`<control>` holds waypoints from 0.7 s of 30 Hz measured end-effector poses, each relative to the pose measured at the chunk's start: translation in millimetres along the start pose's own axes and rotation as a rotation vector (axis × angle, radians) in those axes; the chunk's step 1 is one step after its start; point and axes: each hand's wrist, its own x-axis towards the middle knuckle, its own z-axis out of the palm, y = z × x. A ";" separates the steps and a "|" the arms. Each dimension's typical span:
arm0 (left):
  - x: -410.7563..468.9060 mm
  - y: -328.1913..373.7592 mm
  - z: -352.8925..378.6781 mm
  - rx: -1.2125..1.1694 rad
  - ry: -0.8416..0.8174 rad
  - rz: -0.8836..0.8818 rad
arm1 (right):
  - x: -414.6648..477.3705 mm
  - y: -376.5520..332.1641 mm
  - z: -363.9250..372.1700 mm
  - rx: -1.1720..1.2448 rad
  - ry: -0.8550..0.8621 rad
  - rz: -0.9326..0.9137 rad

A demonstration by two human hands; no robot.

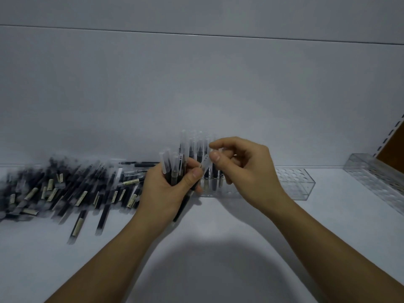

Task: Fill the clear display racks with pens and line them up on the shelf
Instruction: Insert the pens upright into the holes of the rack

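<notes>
My left hand (172,184) grips a bundle of black pens (172,165) with frosted clear caps pointing up. My right hand (238,162) pinches the cap of one pen (206,164) at the bundle's right side with thumb and forefinger. Right behind both hands stands a clear display rack (299,182) on the white shelf; several pens (197,147) stand upright in its left end, and its right holes are bare. A big heap of loose black pens (65,189) with pale labels lies on the shelf to the left.
A second clear rack (376,176) lies at an angle at the far right, next to a slotted shelf upright (391,136). The white shelf (218,248) stretches toward me below my arms. A white back panel rises behind everything.
</notes>
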 end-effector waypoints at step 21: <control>5.1 -19.0 -17.9 0.732 -0.251 0.380 | 18.8 -0.2 -41.6 0.367 0.307 0.207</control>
